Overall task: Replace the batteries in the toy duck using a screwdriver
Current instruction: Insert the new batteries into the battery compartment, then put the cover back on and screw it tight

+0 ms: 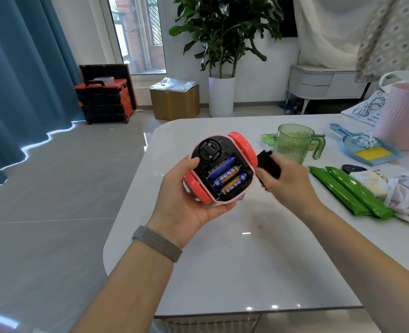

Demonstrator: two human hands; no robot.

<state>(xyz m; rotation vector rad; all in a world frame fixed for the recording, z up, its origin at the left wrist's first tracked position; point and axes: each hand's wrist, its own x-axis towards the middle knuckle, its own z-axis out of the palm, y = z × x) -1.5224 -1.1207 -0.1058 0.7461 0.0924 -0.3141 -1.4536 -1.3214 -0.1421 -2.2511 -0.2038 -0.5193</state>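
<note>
1. The toy duck (pixel 219 167) is held underside up above the near left part of the white tabletop (pixel 246 260), its battery bay uncovered, with three blue batteries (pixel 227 179) lying side by side inside.
2. The left hand (pixel 189 200) cradles the toy from below, its grip grasping the body, thumb on the black base.
3. The right hand (pixel 287 186), just right of the toy, pinches the black battery cover (pixel 269 163).
4. Further right stand a green jug (pixel 294 143), green packets (pixel 350 192), a blue dustpan (pixel 369 152).
</note>
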